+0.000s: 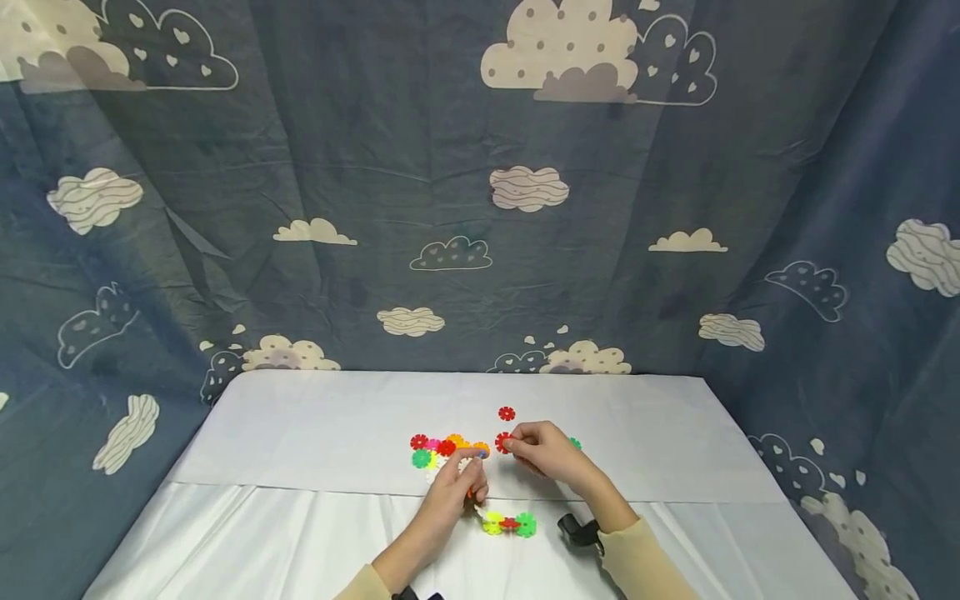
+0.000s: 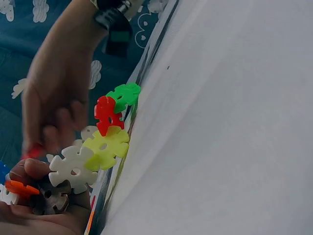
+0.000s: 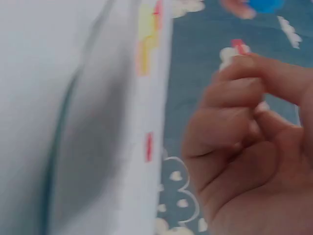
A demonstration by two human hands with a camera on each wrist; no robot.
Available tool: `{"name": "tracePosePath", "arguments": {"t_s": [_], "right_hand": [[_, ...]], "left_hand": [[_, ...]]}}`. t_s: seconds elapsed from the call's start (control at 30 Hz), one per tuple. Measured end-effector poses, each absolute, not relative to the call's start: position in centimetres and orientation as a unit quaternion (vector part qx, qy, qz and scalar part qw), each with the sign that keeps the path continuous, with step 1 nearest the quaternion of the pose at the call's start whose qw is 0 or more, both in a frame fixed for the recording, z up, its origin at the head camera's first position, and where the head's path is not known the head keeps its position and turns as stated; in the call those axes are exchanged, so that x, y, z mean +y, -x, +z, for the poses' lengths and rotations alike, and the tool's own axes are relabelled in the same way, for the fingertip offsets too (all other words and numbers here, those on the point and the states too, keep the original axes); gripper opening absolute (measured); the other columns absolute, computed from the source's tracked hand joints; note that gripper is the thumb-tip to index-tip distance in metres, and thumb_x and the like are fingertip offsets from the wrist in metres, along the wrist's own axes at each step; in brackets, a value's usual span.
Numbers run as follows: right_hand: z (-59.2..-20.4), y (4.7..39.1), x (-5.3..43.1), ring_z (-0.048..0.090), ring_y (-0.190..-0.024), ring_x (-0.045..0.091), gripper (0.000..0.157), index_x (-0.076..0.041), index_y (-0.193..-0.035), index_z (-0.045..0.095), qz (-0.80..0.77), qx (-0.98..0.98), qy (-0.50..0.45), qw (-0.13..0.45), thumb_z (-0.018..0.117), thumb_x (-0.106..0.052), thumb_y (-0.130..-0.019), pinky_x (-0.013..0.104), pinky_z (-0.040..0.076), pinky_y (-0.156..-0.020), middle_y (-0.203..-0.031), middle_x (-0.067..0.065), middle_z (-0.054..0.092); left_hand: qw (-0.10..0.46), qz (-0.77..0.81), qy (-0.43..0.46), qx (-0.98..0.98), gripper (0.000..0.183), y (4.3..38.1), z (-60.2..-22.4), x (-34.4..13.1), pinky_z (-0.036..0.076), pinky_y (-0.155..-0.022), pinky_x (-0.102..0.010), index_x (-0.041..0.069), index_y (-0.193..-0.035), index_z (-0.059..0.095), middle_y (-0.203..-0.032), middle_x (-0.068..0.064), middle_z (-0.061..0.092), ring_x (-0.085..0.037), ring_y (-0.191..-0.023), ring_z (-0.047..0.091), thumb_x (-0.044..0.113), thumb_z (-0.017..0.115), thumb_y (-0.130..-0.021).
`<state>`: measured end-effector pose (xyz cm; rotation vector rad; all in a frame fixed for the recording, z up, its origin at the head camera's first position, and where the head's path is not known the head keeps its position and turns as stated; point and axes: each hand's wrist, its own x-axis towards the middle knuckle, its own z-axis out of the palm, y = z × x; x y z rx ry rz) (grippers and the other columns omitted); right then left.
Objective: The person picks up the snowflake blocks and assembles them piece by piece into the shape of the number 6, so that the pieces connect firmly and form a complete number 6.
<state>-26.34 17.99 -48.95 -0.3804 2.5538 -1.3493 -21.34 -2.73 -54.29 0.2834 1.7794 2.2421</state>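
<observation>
My left hand [image 1: 453,492] grips a chain of notched, flower-shaped plastic snap discs. In the left wrist view the chain shows a green disc [image 2: 126,94], a red one [image 2: 108,116], a yellow one [image 2: 107,147], a white one [image 2: 71,169], a dark one [image 2: 49,196], an orange one [image 2: 20,188] and a blue one [image 2: 3,173]. The green end hangs toward the front of the table. Just right of the blue end, my right hand [image 1: 551,457] pinches a loose red disc [image 1: 503,442] between thumb and forefinger; the disc is apart from the chain.
Loose discs in several colours lie grouped beyond the left hand, among them a red disc [image 1: 418,442] and a green disc [image 1: 421,459]. Another red disc [image 1: 507,413] lies farther back. Behind the right hand, a green disc [image 1: 575,443] is partly hidden. White cloth covers the table [image 1: 675,450].
</observation>
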Motion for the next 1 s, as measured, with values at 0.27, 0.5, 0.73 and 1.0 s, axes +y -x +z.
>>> {"name": "tracePosePath", "arguments": {"t_s": [0.27, 0.5, 0.73, 1.0], "right_hand": [[-47.0, 25.0, 17.4, 0.048, -0.057, 0.009, 0.03, 0.001, -0.094, 0.069, -0.456, 0.865, 0.184, 0.101, 0.069, -0.027, -0.103, 0.022, 0.037, -0.052, -0.072, 0.013, 0.062], [-47.1, 24.7, 17.2, 0.048, -0.057, 0.007, 0.025, -0.001, -0.093, 0.069, -0.425, 0.875, 0.21, 0.096, 0.068, -0.024, -0.104, 0.021, 0.039, -0.054, -0.069, 0.003, 0.06], [-46.6, 24.2, 16.8, 0.045, -0.058, 0.003, 0.02, -0.008, -0.094, 0.07, -0.363, 0.896, 0.249, 0.064, 0.063, -0.022, -0.107, 0.019, 0.037, -0.055, -0.066, -0.009, 0.053], [-46.8, 23.9, 16.3, 0.045, -0.057, 0.003, 0.018, -0.011, -0.094, 0.068, -0.35, 0.895, 0.269, 0.056, 0.062, -0.02, -0.107, 0.02, 0.037, -0.055, -0.065, -0.008, 0.054]], "left_hand": [[0.132, 0.763, -0.109, 0.623, 0.038, 21.2, -54.1, -2.9, 0.047, -0.074, -0.022, -0.002, -0.137, 0.045, -0.078, 0.003, 0.047, -0.012, -0.074, 0.05, 0.028, 0.048, -0.115], [0.137, 0.751, -0.107, 0.637, 0.037, 21.0, -54.0, -2.9, 0.046, -0.074, -0.022, 0.002, -0.135, 0.048, -0.077, 0.002, 0.049, -0.012, -0.075, 0.051, 0.031, 0.053, -0.113], [0.141, 0.741, -0.12, 0.646, 0.037, 20.9, -53.9, -2.9, 0.044, -0.073, -0.021, 0.003, -0.135, 0.047, -0.076, 0.002, 0.048, -0.01, -0.074, 0.05, 0.031, 0.053, -0.113], [0.138, 0.726, -0.132, 0.661, 0.035, 20.8, -53.9, -3.0, 0.043, -0.073, -0.02, 0.001, -0.136, 0.047, -0.079, 0.001, 0.05, -0.011, -0.074, 0.049, 0.029, 0.049, -0.114]]}}
